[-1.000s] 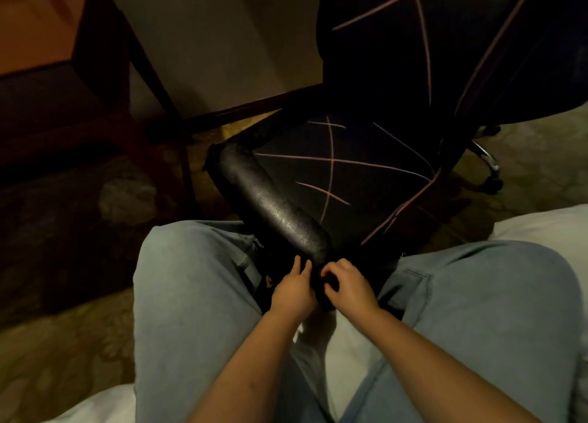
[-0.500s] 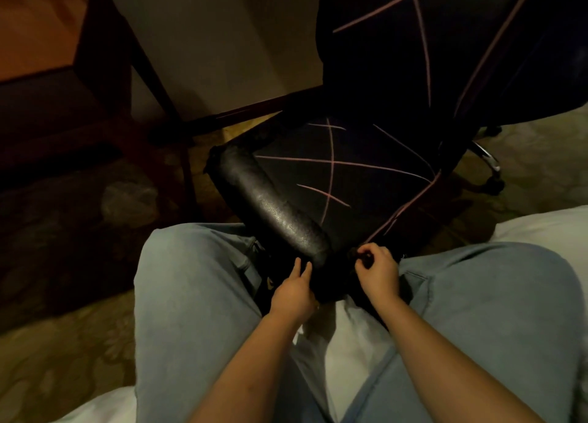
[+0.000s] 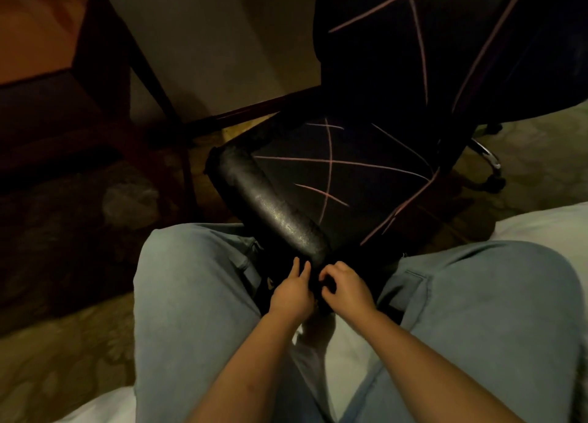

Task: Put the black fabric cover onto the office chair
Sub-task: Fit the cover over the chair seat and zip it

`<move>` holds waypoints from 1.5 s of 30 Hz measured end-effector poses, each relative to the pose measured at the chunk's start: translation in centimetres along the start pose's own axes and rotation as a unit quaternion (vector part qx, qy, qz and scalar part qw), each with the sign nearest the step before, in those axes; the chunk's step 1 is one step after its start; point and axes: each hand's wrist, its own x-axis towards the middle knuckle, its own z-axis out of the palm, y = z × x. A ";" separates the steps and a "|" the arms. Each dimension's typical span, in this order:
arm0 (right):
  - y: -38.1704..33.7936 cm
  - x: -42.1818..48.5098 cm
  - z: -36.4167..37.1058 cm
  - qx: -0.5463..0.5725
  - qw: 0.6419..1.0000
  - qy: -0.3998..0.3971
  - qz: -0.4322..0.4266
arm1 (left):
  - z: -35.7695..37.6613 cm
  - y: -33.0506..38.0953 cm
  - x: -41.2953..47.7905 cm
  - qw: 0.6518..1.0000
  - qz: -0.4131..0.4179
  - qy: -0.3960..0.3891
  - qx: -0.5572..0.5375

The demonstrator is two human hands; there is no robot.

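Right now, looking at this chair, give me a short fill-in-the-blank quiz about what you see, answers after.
The lines on the black fabric cover are ___.
On the office chair, the cover lies over the seat and the ___.
The person's legs wear light blue ___.
The left hand has straight fingers; the right hand has them ___.
Missing words: pink; backrest; jeans; curled.

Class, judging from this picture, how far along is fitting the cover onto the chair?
Done: the black fabric cover sheathes the backrest and most of the seat. In hand: left hand and right hand work its edge at the seat's near corner. Left: the shiny front edge of the office chair is bare.
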 end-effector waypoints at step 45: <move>1.4 1.0 -1.9 0.037 0.979 0.160 0.123 | 0.3 0.3 0.3 1.000 -0.008 0.009 0.020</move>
